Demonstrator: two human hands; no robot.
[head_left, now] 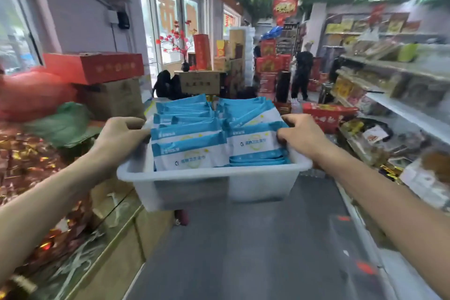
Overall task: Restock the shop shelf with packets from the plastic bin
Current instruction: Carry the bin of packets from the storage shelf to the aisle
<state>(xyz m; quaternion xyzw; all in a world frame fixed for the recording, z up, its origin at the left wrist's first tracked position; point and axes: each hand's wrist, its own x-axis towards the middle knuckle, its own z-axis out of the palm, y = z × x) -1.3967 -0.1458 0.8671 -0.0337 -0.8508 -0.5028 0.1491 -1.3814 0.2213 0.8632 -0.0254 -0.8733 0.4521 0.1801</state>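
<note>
The left grip [119,134] curls over the plastic bin's [209,174] 9 o'clock rim and the right grip [302,136] over its 3 o'clock rim, holding it aloft. Wet-wipe packets [192,153] fill it in two rows, long axes crosswise. The shop shelf [414,119] lies at 2 o'clock, nearer the right grip.

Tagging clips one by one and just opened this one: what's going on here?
A person holds a white plastic bin out in front in a shop aisle, with the left grip curled over its left rim and the right grip over its right rim. The bin is packed with blue-and-white packets in two rows. The stocked shop shelf runs along the right. No such packets show on it.
</note>
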